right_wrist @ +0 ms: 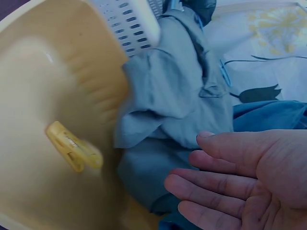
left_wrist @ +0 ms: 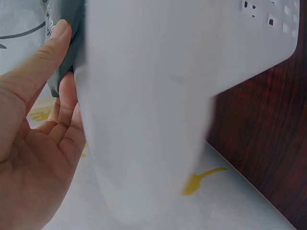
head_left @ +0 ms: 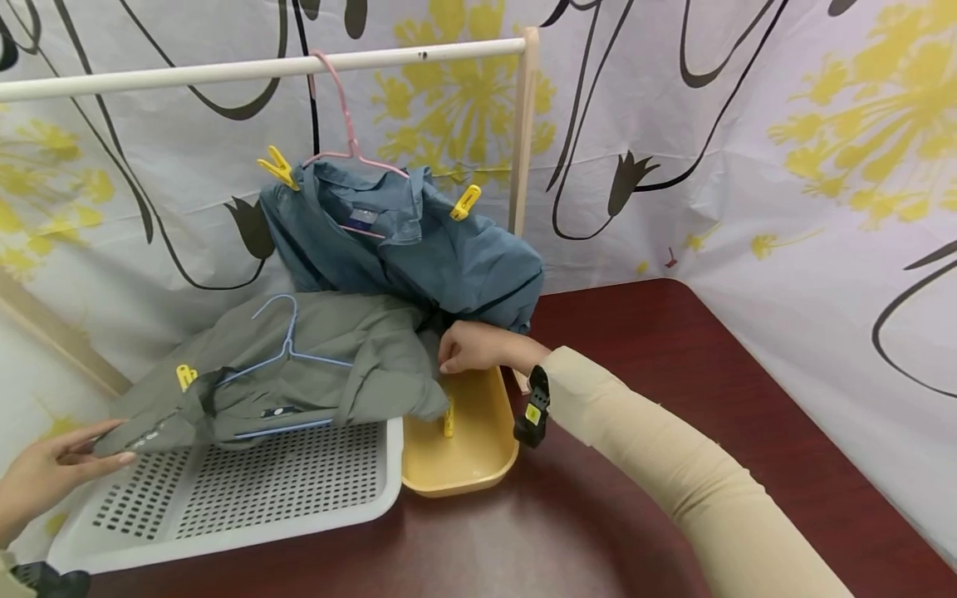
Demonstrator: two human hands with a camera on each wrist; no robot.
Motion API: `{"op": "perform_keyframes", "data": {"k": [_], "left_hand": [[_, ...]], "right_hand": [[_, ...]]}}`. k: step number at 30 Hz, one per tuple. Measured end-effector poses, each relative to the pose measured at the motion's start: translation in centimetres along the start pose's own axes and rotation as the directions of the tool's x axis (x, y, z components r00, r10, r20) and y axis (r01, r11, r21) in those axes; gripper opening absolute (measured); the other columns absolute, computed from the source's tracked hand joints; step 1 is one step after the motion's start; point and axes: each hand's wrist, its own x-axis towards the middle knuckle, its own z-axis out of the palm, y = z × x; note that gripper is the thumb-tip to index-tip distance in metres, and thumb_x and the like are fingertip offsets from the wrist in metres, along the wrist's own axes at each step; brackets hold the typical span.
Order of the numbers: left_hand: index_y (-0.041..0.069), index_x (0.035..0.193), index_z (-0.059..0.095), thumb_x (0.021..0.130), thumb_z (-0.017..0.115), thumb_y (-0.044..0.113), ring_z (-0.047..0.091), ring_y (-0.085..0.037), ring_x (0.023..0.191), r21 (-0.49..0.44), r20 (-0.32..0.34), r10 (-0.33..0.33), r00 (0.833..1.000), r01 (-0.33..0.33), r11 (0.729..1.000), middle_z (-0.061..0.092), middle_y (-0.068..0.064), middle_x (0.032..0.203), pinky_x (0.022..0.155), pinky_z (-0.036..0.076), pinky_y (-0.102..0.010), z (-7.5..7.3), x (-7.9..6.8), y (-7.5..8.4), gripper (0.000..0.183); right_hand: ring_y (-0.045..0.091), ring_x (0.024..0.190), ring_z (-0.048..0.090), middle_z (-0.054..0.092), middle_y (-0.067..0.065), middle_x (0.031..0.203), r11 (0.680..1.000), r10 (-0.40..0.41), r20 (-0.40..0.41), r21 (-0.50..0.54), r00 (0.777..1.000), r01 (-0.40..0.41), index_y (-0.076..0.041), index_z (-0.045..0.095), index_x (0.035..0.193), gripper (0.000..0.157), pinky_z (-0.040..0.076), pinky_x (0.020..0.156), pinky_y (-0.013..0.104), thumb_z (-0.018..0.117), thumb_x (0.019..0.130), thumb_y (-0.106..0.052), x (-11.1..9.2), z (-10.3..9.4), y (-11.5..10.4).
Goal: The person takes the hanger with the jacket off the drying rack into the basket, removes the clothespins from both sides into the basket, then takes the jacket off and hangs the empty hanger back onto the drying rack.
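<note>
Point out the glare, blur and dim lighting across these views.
Head: soft sheen on the dark red table, with shadow beside the yellow tub; left wrist: the white basket is blurred up close, the left hand sharper; right wrist: dimmer and bluish, with a pale glint inside the tub.

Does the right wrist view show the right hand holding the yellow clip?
No: the yellow clip lies in the yellow basin, apart from the right hand.
</note>
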Motion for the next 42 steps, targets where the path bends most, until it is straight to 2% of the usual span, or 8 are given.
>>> {"op": "perform_keyframes", "data": {"k": [3,10,17,19,23,28,37,42], "left_hand": [[0.009,0.147,0.017,0.081,0.057,0.059,0.05,-0.047,0.089,-0.012,0.002,-0.011,1.0,0.011,1.0,0.031,-0.038,0.12,0.064,0.044,-0.056,0.1,0.4,-0.8,0.092],[-0.002,0.143,0.019,0.082,0.057,0.058,0.047,-0.051,0.091,-0.02,0.003,-0.019,1.0,0.019,1.0,0.027,-0.042,0.122,0.066,0.042,-0.059,-0.5,-0.6,1.4,0.094],[0.003,0.145,0.02,0.08,0.058,0.06,0.053,-0.044,0.086,-0.002,-0.016,-0.01,1.0,0.01,1.0,0.034,-0.038,0.119,0.063,0.044,-0.055,0.2,0.6,-1.2,0.095],[0.003,0.145,0.02,0.08,0.058,0.059,0.053,-0.045,0.086,0.01,-0.019,0.002,1.0,-0.002,1.0,0.034,-0.038,0.119,0.062,0.045,-0.053,0.3,0.7,-1.2,0.093],[0.001,0.144,0.022,0.082,0.059,0.055,0.049,-0.051,0.09,0.026,-0.017,0.015,1.0,-0.015,1.0,0.033,-0.041,0.119,0.061,0.047,-0.052,-0.1,0.0,0.1,0.09],[-0.005,0.14,0.027,0.084,0.061,0.049,0.052,-0.047,0.085,0.029,-0.044,0.018,0.999,-0.017,0.999,0.037,-0.04,0.113,0.059,0.048,-0.047,-0.6,-1.1,2.2,0.085],[-0.012,0.136,0.028,0.084,0.064,0.043,0.057,-0.04,0.08,0.008,-0.026,0.034,0.999,-0.034,0.999,0.046,-0.039,0.105,0.057,0.049,-0.043,-1.2,-1.8,3.5,0.083],[-0.012,0.136,0.027,0.085,0.062,0.043,0.055,-0.045,0.084,0.017,-0.004,0.037,0.999,-0.037,0.999,0.041,-0.042,0.111,0.058,0.049,-0.043,-1.4,-2.1,4.1,0.083]], "right_hand": [[0.012,0.067,0.054,0.064,0.006,0.086,1.0,-0.006,-0.011,0.001,1.0,0.006,0.001,0.066,0.104,0.019,0.046,0.063,0.022,0.061,0.089,-0.01,0.1,-0.4,-0.4],[0.01,0.062,0.05,0.065,0.006,0.085,1.0,-0.028,-0.001,0.009,1.0,0.028,0.001,0.066,0.104,0.019,0.044,0.06,0.02,0.06,0.089,-0.01,0.6,-1.1,-1.4],[0.013,0.07,0.056,0.065,0.006,0.094,1.0,0.013,0.022,0.011,1.0,-0.013,-0.002,0.066,0.105,0.02,0.047,0.063,0.021,0.06,0.09,-0.013,1.3,-1.4,-2.7],[0.013,0.073,0.057,0.065,0.005,0.094,1.0,0.017,0.026,0.0,1.0,-0.017,-0.004,0.066,0.105,0.019,0.047,0.064,0.022,0.06,0.09,-0.015,1.4,-1.5,-3.1],[0.012,0.076,0.058,0.065,0.003,0.094,1.0,0.009,0.028,-0.007,1.0,-0.009,-0.006,0.066,0.104,0.018,0.048,0.066,0.022,0.06,0.09,-0.016,1.8,-1.8,-3.8],[0.012,0.083,0.059,0.064,0.005,0.099,0.999,-0.031,0.03,0.019,0.999,0.03,-0.003,0.066,0.107,0.021,0.049,0.07,0.021,0.06,0.091,-0.014,2.4,-1.8,-4.7],[0.009,0.089,0.059,0.063,0.004,0.106,0.998,-0.051,0.058,0.033,0.997,0.05,-0.004,0.064,0.111,0.024,0.048,0.073,0.018,0.059,0.091,-0.016,4.1,-1.3,-6.0],[0.012,0.084,0.061,0.064,0.003,0.1,0.995,-0.099,0.075,0.019,0.992,0.098,-0.005,0.065,0.108,0.021,0.048,0.07,0.019,0.059,0.091,-0.015,4.7,-1.4,-7.0]]}}
